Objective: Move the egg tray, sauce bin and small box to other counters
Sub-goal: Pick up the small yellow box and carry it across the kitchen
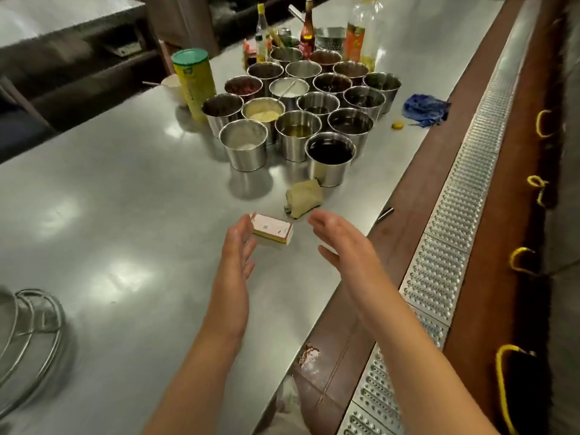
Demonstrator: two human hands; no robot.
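Note:
A small box (272, 232) with a pink and white top and a yellow band lies on the steel counter (125, 215), near its right edge. My left hand (239, 246) hovers just left of the box, fingers straight, palm turned toward it; whether it touches the box I cannot tell. My right hand (337, 243) is to the right of the box, apart from it, fingers straight and palm facing left. Neither hand holds anything. No egg tray or sauce bin is identifiable in view.
Several steel cups (301, 111) of sauces and spices cluster behind the box, with bottles (307, 29) and a yellow canister (193, 83) beyond. A crumpled tan cloth (303, 198) lies just past the box. A blue bag (423, 108) sits at the right edge. Wire strainers (28, 334) are at lower left.

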